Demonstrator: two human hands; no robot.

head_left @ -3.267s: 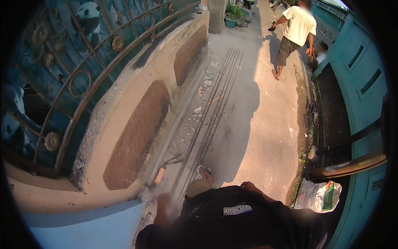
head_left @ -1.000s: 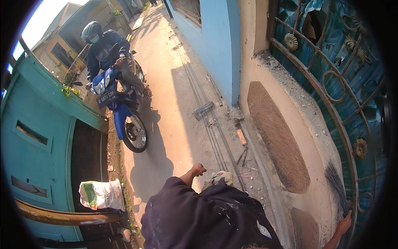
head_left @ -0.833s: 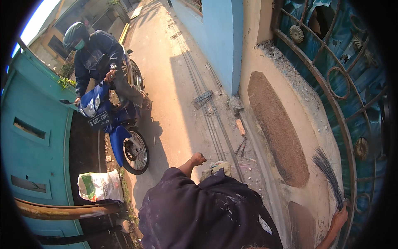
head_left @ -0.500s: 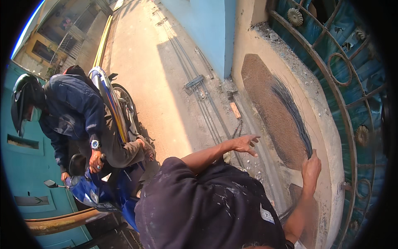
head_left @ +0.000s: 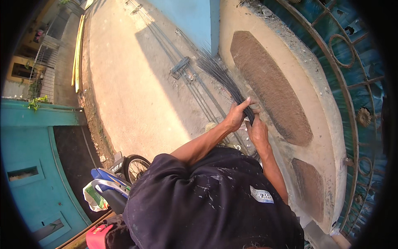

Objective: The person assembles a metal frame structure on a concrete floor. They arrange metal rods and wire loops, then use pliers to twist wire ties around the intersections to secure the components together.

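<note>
A bundle of thin dark wires (head_left: 224,79) slants up and away in front of me, its far ends fanning loose over the ground. My left hand (head_left: 236,115) is closed round it near its lower end, thumb along the top. Just below, my right hand (head_left: 258,131) grips the same end, its fingers partly hidden by the wires. Beyond the bundle, long steel rods (head_left: 200,92) lie along the ground, some tied together with a grey binding (head_left: 180,66).
On my right runs a low cream wall (head_left: 319,120) with brown rough panels, topped by a metal gate (head_left: 342,83). Part of a motorbike (head_left: 114,182) shows at lower left, by a teal wall (head_left: 27,145). Yellow poles (head_left: 77,54) lie along the lane's far left side.
The wire bundle has swung left, away from the wall panel. My left hand, open before, has closed on it beside my right. The motorbike has moved back past me, its rider now out of view.
</note>
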